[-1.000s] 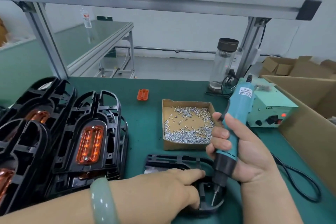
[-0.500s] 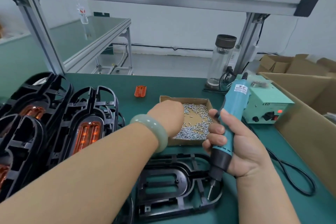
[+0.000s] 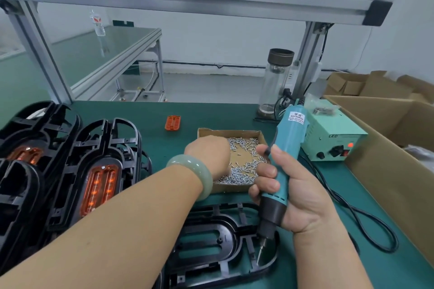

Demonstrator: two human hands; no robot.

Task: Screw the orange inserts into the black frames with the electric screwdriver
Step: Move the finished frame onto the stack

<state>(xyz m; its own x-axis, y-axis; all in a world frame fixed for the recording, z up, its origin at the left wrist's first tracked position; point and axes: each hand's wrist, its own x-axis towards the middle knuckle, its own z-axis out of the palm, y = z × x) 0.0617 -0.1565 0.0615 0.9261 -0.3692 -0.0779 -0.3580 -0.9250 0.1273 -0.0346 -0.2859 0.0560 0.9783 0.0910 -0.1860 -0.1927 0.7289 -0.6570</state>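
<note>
A black frame (image 3: 211, 241) without an insert lies flat on the green mat in front of me. My right hand (image 3: 298, 197) grips the teal electric screwdriver (image 3: 285, 148) upright, its bit hanging just above the frame's right end. My left hand (image 3: 207, 155) reaches down into the cardboard tray (image 3: 230, 130) of small silver screws (image 3: 242, 177); its fingers are hidden behind the back of the hand. One loose orange insert (image 3: 173, 122) lies farther back on the mat.
Stacks of black frames fitted with orange inserts (image 3: 101, 185) stand at the left. The screwdriver's power unit (image 3: 333, 141) and cable (image 3: 366, 225) are at the right, beside a big cardboard box (image 3: 387, 159). A glass bottle (image 3: 277, 82) stands at the back.
My left hand left the black frame and moved up into the screw tray, where it has now settled. The screwdriver in my right hand has stayed over the frame's right end.
</note>
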